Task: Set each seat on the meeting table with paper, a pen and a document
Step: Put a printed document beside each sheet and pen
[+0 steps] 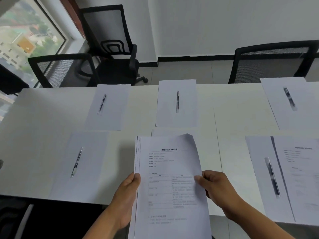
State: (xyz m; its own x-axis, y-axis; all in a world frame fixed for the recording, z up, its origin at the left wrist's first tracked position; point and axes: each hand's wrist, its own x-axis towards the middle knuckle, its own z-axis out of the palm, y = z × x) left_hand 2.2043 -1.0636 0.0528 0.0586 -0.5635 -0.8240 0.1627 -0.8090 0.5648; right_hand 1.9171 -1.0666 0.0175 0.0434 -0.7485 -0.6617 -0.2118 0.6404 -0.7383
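Gripping document stack (170, 178) edges, left hand (127, 195), right hand (215, 188)

I see a white meeting table (43, 135) carrying plain white paper sheets (107, 107), each with a black-and-clear pen (177, 102). The document stack (170, 187) is white with black print and ruled grid lines. The chairs (110, 42) are black mesh.

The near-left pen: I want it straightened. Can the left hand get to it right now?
Probably not yet: the left hand grips the document stack. The path over the table to the pen looks free.
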